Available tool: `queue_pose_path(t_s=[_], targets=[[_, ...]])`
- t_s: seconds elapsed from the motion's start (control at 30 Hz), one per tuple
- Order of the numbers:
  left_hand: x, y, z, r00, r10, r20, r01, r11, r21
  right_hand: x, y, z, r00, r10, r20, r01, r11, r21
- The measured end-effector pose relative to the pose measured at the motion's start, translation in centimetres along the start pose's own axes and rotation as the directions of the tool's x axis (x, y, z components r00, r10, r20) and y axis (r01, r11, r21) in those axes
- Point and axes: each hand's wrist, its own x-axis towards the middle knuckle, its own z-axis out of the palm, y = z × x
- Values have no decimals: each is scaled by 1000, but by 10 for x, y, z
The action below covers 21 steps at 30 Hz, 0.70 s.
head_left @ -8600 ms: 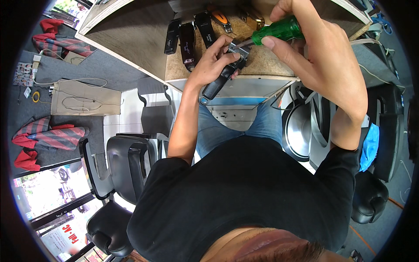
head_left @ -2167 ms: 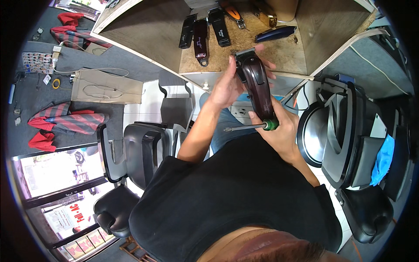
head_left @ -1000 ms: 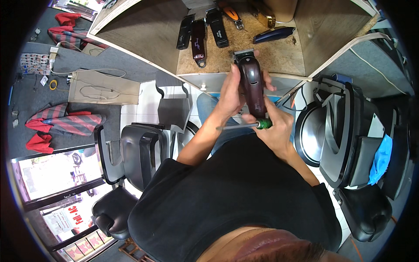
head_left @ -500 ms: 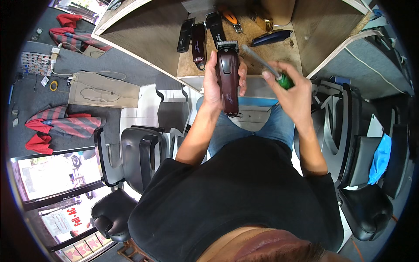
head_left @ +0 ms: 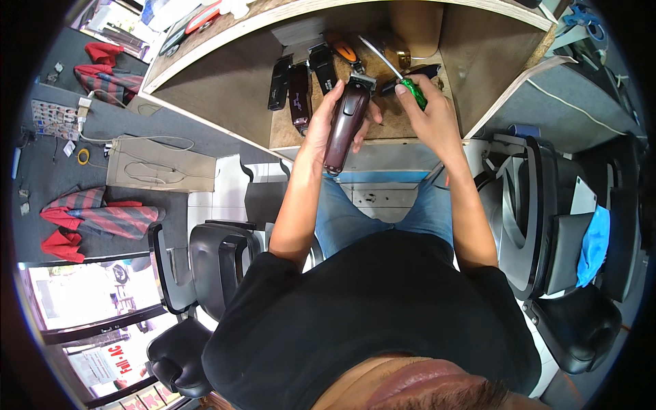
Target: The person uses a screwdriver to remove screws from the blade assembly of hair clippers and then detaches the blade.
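My left hand (head_left: 324,126) is closed around a dark maroon hair clipper (head_left: 347,126), its metal blade end pointing away from me and tilted a little to the right. Some fingers show at the clipper's right side. To the right, my right hand (head_left: 432,113) grips the green handle of a screwdriver (head_left: 411,90). The screwdriver's steel shaft points away and to the left, over the shelf, apart from the clipper. Below both hands lies the front edge of a wooden shelf compartment (head_left: 383,141).
In the compartment lie a black clipper (head_left: 279,83), a maroon clipper (head_left: 299,98), another black clipper (head_left: 322,66), an orange-and-black trimmer (head_left: 344,50) and a gold one (head_left: 404,59). A dark blue trimmer (head_left: 389,87) is partly hidden. Black salon chairs (head_left: 217,256) stand on both sides.
Both hands have moved away from me and slightly left, over the shelf. The clipper has tilted rightward. The screwdriver's shaft has swung up and away from the clipper's blade.
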Motion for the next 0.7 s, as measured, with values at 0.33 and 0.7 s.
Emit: queue_pose_path(t_s=[0.33,0.7], targets=[[-1,2,5,992,-89,-84,87,996,-24,-1,-3,-2,999,43,-16,-43,998,-47],[-2,4,5,992,-115,-52,117,993,20,-2,-4,2,997,-60,50,62,997,-47]])
